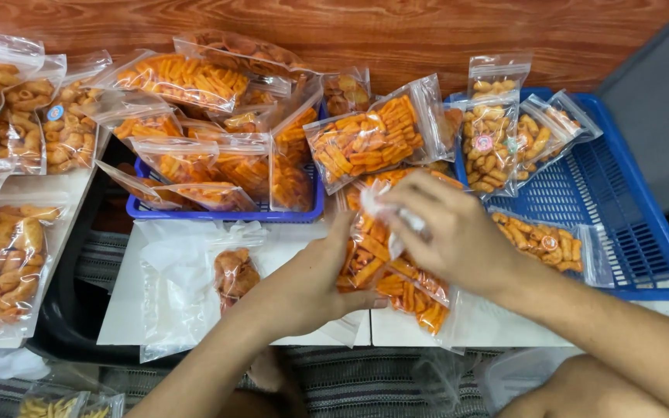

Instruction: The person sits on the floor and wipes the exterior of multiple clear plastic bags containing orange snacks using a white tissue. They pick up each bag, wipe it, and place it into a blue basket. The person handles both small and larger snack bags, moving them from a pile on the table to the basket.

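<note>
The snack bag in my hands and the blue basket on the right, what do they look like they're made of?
The snack bag looks like thin clear plastic film, glossy: the orange sticks show through and it crinkles under the left hand and right hand. The blue basket looks like rigid moulded plastic, with an even colour and a lattice of slots.

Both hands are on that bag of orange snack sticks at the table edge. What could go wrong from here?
1. The bag of orange sticks is pinched at its top by the right hand and steadied by the left hand; if its mouth is unsealed, sticks might spill.
2. It overhangs the white table's front edge and could slide off.
3. The leaning bags behind could topple onto the hands.
</note>
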